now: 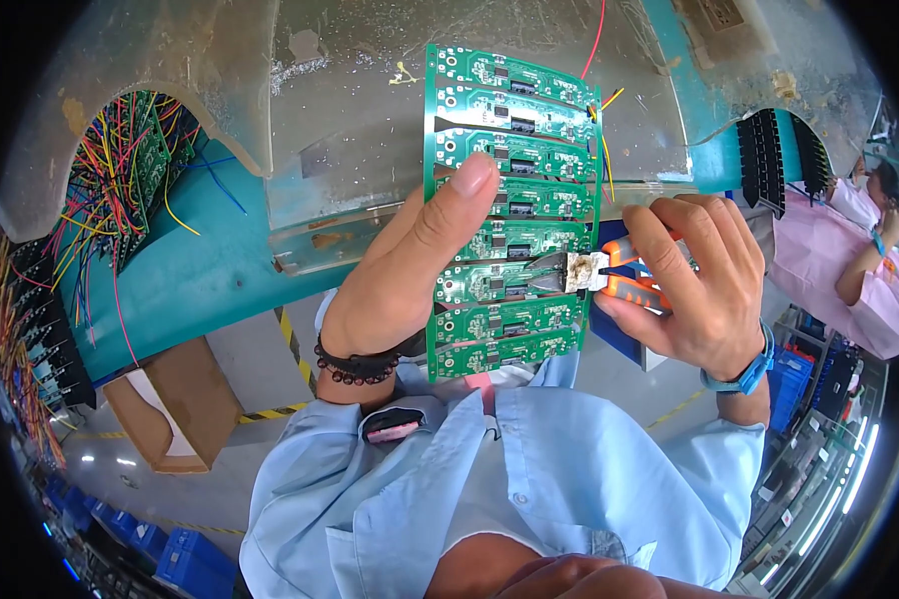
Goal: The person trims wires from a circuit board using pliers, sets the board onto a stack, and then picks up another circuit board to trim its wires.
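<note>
Plainly, both hands were occupied. The left hand point(400, 265), at the centre of the frame, gripped a green printed circuit board panel point(554, 205), its thumb lying across the front and its other fingers hidden behind. The panel stood tall in the middle of the frame, a column of narrow boards carrying small black components. Right of centre, the right hand point(704, 285) was curled around the orange-and-grey handles of a pair of cutting pliers point(583, 272) wrapped in white near the pivot. The pliers' metal jaws pointed left over the panel's lower half; whether they touched it could not be told. A dark beaded bracelet point(355, 367) circled the left wrist and a blue wristband point(749, 373) the right. At upper left, a bundle of wired circuit boards point(140, 165) bristled with red, yellow and blue leads beside a teal work surface point(195, 285). An open cardboard box point(215, 404) sat below it at lower left. At the right edge was a co-worker in pink point(819, 250), and blue bins point(195, 561) stood at lower left.
</note>
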The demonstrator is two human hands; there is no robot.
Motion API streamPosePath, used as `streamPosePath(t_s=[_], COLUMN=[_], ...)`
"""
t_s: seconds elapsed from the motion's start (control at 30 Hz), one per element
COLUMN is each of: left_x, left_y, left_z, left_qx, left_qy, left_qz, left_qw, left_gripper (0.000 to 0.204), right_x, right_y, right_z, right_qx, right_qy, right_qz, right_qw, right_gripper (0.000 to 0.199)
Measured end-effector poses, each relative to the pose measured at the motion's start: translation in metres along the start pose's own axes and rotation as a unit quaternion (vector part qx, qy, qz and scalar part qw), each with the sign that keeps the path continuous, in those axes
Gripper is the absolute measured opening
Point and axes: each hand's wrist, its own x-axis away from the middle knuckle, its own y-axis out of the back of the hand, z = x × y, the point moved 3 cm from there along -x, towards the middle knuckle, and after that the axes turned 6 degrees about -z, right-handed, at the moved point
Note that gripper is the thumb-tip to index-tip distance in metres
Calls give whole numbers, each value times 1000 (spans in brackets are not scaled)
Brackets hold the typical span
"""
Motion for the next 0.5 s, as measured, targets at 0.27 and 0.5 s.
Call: streamPosePath(t_s=[0.27,0.5], left_x=[0,-2], left_y=[-3,-1], left_z=[-1,-2], left_qx=[8,-10], left_qy=[-2,-10], left_qz=[3,-1], left_qw=[1000,1000], left_gripper=[59,58], right_x=[0,-2], right_y=[0,0], right_z=[2,3], right_qx=[14,27], right_qy=[4,9], right_qz=[-2,-12], right_qw=[1000,1000], right_gripper=[61,50])
